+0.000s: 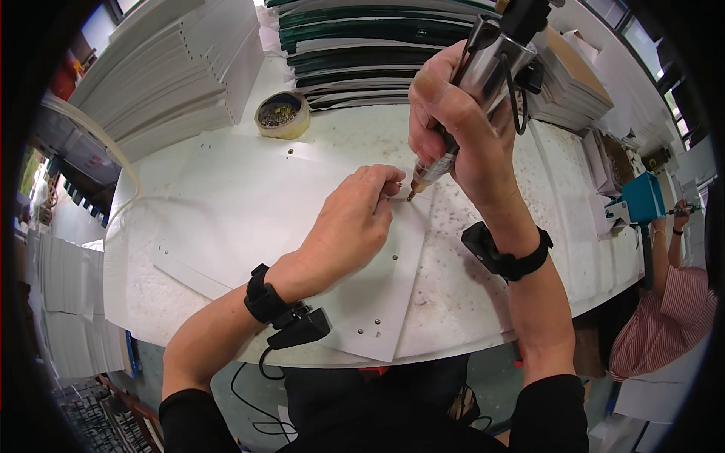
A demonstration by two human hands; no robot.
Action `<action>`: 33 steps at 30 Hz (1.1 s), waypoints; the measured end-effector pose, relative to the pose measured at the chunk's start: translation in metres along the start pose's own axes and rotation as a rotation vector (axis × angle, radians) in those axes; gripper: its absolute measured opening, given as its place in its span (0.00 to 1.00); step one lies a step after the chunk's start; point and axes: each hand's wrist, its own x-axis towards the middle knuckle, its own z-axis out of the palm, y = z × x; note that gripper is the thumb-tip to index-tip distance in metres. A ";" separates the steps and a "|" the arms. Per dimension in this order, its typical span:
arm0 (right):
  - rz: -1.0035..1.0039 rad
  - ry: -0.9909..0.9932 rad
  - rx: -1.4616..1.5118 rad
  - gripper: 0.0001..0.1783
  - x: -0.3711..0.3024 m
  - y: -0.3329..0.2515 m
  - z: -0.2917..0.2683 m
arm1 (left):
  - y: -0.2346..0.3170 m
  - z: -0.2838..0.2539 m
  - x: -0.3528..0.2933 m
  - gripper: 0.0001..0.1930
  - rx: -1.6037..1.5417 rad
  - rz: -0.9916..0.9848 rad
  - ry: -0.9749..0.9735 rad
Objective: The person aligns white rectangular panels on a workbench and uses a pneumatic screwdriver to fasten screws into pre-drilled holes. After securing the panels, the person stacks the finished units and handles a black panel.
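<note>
My right hand (pixel 472 128) is wrapped round a silver power screwdriver (pixel 483 68), tilted with its bit pointing down. The bit's tip meets a small screw near the right edge of a flat white panel (pixel 249 196), or stands just above it; I cannot tell which. My left hand (pixel 355 223) rests on the panel with thumb and fingers curled together close beside the bit. Whatever those fingertips hold is hidden or too small to name. Several small screws (pixel 394 257) sit in the panel. Beyond my left hand stands a round yellowish tub (pixel 291 131) of loose screws.
Stacked white panels (pixel 174 83) rise at the back left, with dark green-edged sheets (pixel 362 45) at the back. Brown boards (pixel 578 83) lie at the back right. A pale hose (pixel 113 143) arches at left. A person in a striped shirt (pixel 672 325) works beside a blue machine (pixel 643 198).
</note>
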 end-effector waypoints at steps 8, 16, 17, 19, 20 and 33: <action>0.055 -0.102 0.073 0.11 0.003 0.002 0.015 | 0.001 -0.036 -0.024 0.22 -0.103 -0.090 -0.078; -0.219 0.070 0.007 0.11 -0.010 -0.032 -0.005 | -0.071 -0.184 -0.181 0.59 0.735 -0.079 -0.076; -0.227 0.055 0.047 0.11 -0.012 -0.034 -0.005 | -0.078 -0.194 -0.189 0.62 0.799 -0.126 -0.046; -0.229 0.026 0.109 0.11 -0.017 -0.037 -0.005 | -0.086 -0.201 -0.196 0.62 0.767 -0.209 0.035; -0.220 0.059 0.158 0.10 -0.021 -0.041 0.000 | -0.087 -0.204 -0.198 0.62 0.749 -0.246 0.072; -0.231 0.068 0.194 0.10 -0.026 -0.046 -0.001 | 0.035 -0.140 -0.168 0.39 0.877 -0.398 -0.247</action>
